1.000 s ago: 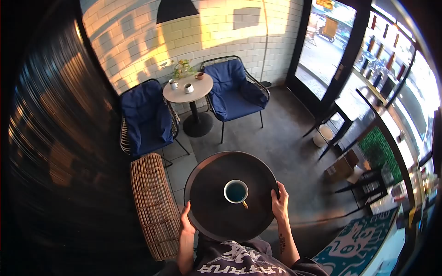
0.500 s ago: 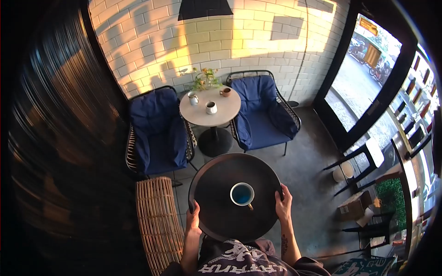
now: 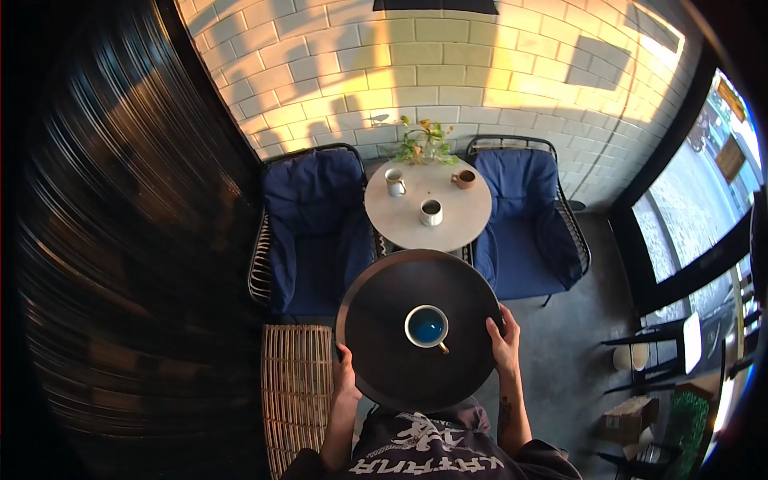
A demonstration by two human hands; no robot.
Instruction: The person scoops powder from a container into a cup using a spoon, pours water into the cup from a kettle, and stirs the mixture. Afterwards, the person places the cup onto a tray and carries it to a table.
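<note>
A round dark tray point(image 3: 384, 360) is held in front of my body. My left hand point(image 3: 346, 376) grips its left edge, with the fingers mostly hidden beneath. On the right edge my right hand point(image 3: 504, 340) is closed round the rim, thumb on top. A white-rimmed cup point(image 3: 426, 326) with blue liquid stands near the tray's middle, its gold handle towards the lower right. Just beyond the tray is a round pale table point(image 3: 400, 224), bearing a white cup point(image 3: 431, 213), a light cup point(image 3: 395, 182), a brown cup point(image 3: 463, 179) and a leafy plant point(image 3: 424, 142).
Blue-cushioned chairs flank the table, one left point(image 3: 312, 208) and one right point(image 3: 524, 200). A rattan bench point(image 3: 296, 392) is at lower left. On the right stand a dark-legged stool point(image 3: 690, 344), a white bucket point(image 3: 630, 357) and a cardboard box point(image 3: 628, 418).
The view has moved closer to the table and turned right to left across the room, so table and chairs appear larger and further right. Both hands still hold the tray, the cup still on it.
</note>
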